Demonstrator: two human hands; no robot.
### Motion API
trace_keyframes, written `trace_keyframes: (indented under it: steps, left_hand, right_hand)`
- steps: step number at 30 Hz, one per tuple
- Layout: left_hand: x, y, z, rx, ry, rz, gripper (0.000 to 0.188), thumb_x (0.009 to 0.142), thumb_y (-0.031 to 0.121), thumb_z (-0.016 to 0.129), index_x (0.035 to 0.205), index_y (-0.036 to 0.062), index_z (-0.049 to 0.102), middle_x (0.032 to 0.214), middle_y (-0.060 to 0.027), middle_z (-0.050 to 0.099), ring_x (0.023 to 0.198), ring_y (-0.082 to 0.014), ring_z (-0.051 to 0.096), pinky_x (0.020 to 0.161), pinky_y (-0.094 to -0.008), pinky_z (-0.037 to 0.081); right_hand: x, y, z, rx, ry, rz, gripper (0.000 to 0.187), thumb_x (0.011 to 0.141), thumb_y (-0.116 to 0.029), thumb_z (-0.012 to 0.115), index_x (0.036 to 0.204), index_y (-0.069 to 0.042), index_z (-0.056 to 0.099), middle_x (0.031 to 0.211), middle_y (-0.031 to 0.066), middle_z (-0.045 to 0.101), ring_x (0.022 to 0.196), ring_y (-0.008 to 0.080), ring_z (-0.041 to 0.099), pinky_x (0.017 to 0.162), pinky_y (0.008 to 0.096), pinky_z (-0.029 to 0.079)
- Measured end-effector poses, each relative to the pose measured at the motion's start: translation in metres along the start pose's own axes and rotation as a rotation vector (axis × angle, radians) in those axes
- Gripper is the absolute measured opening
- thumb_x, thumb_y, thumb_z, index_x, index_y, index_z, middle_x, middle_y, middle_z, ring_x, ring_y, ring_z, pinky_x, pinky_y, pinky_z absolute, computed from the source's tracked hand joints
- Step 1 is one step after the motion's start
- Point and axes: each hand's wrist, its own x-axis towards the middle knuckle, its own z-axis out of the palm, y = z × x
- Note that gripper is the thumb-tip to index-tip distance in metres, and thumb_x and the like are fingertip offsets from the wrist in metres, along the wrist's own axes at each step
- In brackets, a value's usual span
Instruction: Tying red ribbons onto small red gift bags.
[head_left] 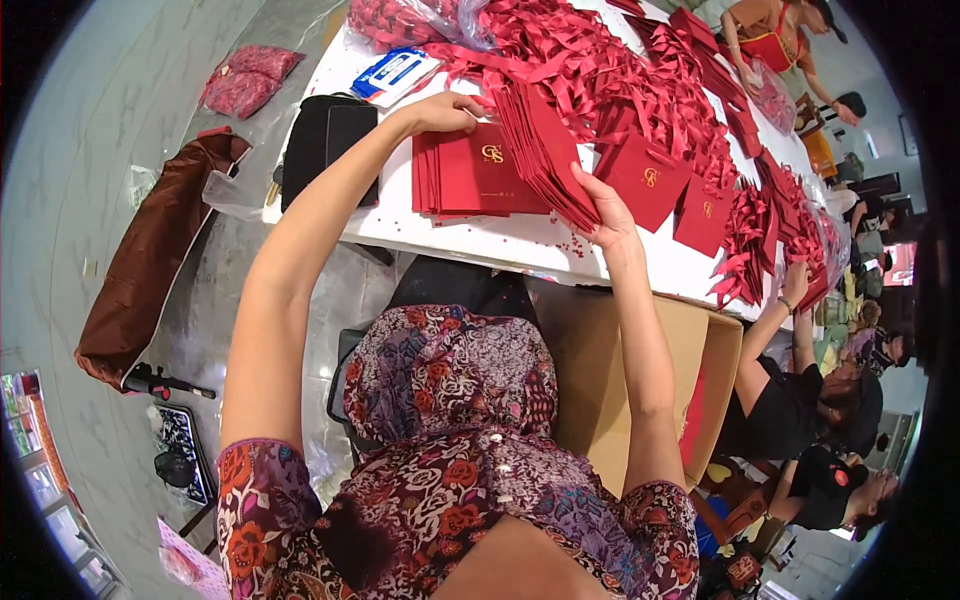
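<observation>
Upright and slightly tilted, a fanned stack of flat red gift bags (545, 150) is gripped at its lower right edge by my right hand (607, 208), thumb in front. Beside it on the left lies another stack of red gift bags (455, 178) with a gold emblem on the top one. My left hand (443, 113) is at this stack's upper edge, fingers curled in; whatever they pinch is hidden. More red bags (643, 180) lie to the right. Behind them spreads a large heap of red ribbons (570, 60).
The white table (400, 222) carries a black pouch (325, 150) and a blue-white packet (392, 75) at left. An open cardboard box (620, 370) stands below the right edge. A co-worker's hand (795, 283) handles red bags at right; another person (785, 45) works across the table.
</observation>
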Motion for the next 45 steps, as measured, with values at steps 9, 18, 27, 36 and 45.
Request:
trace_keyframes:
  steps: [9, 18, 27, 36, 45]
  left_hand:
    - [-0.052, -0.003, -0.001, -0.195, 0.578, 0.099, 0.037, 0.085, 0.016, 0.063, 0.119, 0.0026, 0.065, 0.096, -0.0083, 0.068, 0.088, -0.0143, 0.063, 0.082, -0.0279, 0.049]
    - [-0.088, -0.013, 0.046, -0.401, 0.656, -0.241, 0.051, 0.096, 0.035, 0.054, 0.132, -0.0003, 0.049, 0.115, -0.0146, 0.06, 0.099, -0.0205, 0.058, 0.084, -0.0337, 0.047]
    - [-0.1, -0.003, 0.059, -0.67, 0.515, -0.408, 0.067, 0.094, 0.045, 0.054, 0.129, -0.0113, 0.047, 0.123, -0.0224, 0.059, 0.106, -0.0254, 0.061, 0.082, -0.0329, 0.048]
    - [-0.094, 0.014, 0.068, -0.827, 0.519, -0.258, 0.091, 0.074, 0.046, 0.081, 0.129, -0.0123, 0.038, 0.124, -0.0266, 0.056, 0.096, -0.0261, 0.067, 0.078, -0.0348, 0.058]
    - [-0.068, 0.023, 0.052, -0.276, 0.539, -0.206, 0.136, 0.057, 0.068, 0.082, 0.133, -0.0251, 0.017, 0.122, -0.0349, 0.054, 0.105, -0.0334, 0.065, 0.082, -0.032, 0.056]
  right_hand:
    - [0.003, -0.007, 0.008, -0.056, 0.078, -0.081, 0.036, 0.089, -0.016, 0.071, 0.118, 0.001, 0.06, 0.113, 0.0159, 0.068, 0.098, 0.0254, 0.069, 0.089, 0.0394, 0.058]
    - [0.022, 0.02, 0.047, -0.758, 0.258, -0.259, 0.048, 0.082, -0.028, 0.079, 0.113, 0.005, 0.063, 0.102, 0.0127, 0.07, 0.088, 0.0163, 0.068, 0.08, 0.0281, 0.054]
    - [0.026, 0.03, 0.042, -1.199, 0.473, -0.432, 0.049, 0.082, -0.029, 0.078, 0.109, 0.007, 0.061, 0.096, 0.0131, 0.071, 0.082, 0.0165, 0.068, 0.075, 0.0278, 0.053]
    - [0.033, 0.047, 0.029, -0.706, 0.249, -0.281, 0.051, 0.085, -0.029, 0.076, 0.118, 0.005, 0.059, 0.112, 0.0137, 0.067, 0.097, 0.0175, 0.066, 0.088, 0.0294, 0.052]
    - [0.031, 0.033, 0.017, -0.275, 0.107, -0.014, 0.044, 0.085, -0.025, 0.075, 0.119, 0.0, 0.061, 0.115, 0.0145, 0.067, 0.103, 0.023, 0.066, 0.095, 0.0366, 0.052]
